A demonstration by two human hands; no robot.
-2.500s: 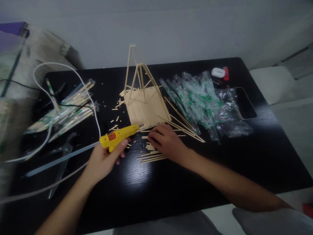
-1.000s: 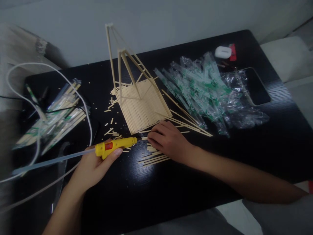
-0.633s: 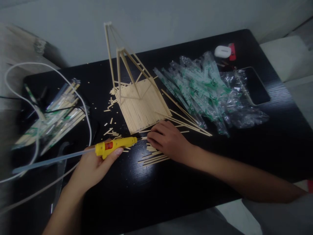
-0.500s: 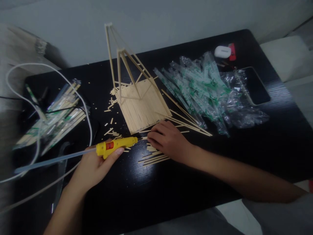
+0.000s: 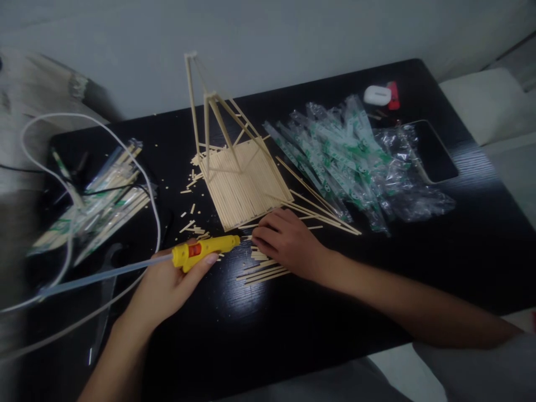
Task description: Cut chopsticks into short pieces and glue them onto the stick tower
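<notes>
My left hand (image 5: 167, 285) grips a yellow glue gun (image 5: 205, 249) with a clear glue stick out its back, nozzle pointing right toward my right hand. My right hand (image 5: 287, 241) rests palm down on the black table (image 5: 293, 324), fingers curled and pinching at short cut wooden sticks (image 5: 262, 268) near the nozzle; what the fingertips hold is too small to make out. Just beyond stands a stick model (image 5: 240, 178): a flat square base of sticks with a tall pyramid frame rising from its back left.
Empty clear wrappers with green print (image 5: 352, 162) lie in a heap at the right. Wrapped chopsticks (image 5: 98, 201) and a white cable (image 5: 142, 167) are at the left. A white earbud case (image 5: 377, 95), a red item and a phone (image 5: 431, 151) lie at the far right.
The view has shifted slightly. The glue gun's nozzle has edged a little right toward my right hand's fingertips. My right hand has stayed on the cut sticks.
</notes>
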